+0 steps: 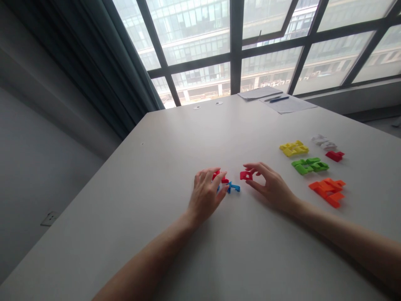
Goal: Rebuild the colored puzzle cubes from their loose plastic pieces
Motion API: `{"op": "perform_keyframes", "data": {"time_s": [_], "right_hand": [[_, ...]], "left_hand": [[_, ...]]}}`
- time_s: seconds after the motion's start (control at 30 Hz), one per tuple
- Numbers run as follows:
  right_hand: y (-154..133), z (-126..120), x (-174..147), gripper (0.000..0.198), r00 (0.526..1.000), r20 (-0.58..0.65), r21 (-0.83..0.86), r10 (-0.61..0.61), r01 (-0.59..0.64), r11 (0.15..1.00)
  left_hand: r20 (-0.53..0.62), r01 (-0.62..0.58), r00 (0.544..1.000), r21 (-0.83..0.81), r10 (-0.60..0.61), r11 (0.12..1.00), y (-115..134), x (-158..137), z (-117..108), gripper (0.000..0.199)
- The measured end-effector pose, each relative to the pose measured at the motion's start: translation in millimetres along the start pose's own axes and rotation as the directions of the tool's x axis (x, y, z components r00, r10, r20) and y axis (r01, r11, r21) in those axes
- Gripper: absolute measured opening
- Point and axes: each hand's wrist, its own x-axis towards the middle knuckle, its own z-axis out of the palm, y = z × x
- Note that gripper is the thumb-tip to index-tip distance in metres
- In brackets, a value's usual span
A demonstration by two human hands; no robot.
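My right hand (pixel 271 184) pinches a small red plastic piece (pixel 246 175) with a hole in it between thumb and fingers, just above or at the white table. To its left, my left hand (pixel 208 190) reaches over other red plastic pieces (pixel 224 179), its fingers bent and apart, the tips at or on them. These pieces are partly covered by the fingers. Beside the left thumb lies a blue plastic piece (pixel 234 187), and a bit of blue shows behind that hand. Whether the left fingertips press on the red pieces is hard to see.
Toward the right of the white table (pixel 175 146) lie groups of plastic pieces: yellow (pixel 294 148), green (pixel 310 165), orange (pixel 328 191) and white (pixel 324 142), with a single red piece (pixel 335 156). Paper sheets (pixel 293 104) and a pen (pixel 279 99) rest at the far edge by the window.
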Motion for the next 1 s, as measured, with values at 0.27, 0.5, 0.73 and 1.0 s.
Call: {"op": "perform_keyframes", "data": {"time_s": [0.27,0.5,0.73,1.0], "right_hand": [[-17.0,2.7,-5.7,0.032,0.991,0.05,0.13,-0.122,0.114,0.985],[-22.5,1.2,-5.0,0.027,0.993,0.032,0.184,-0.114,0.106,0.977],[-20.3,-0.4,-4.7,0.03,0.996,0.017,0.192,-0.085,0.08,0.978],[-20.3,-2.0,-5.5,0.031,0.996,-0.005,0.175,-0.091,0.091,0.98]], "left_hand": [[-0.005,-0.171,0.985,-0.088,0.171,0.981,3.9,-0.3,-2.2,0.032],[-0.058,-0.236,0.971,-0.116,0.231,0.965,7.3,2.1,-4.2,0.017],[-0.075,-0.22,0.975,-0.144,0.211,0.965,6.8,2.2,-5.7,0.016],[-0.083,-0.213,0.976,-0.145,0.203,0.966,4.1,0.1,-2.7,0.022]]}}
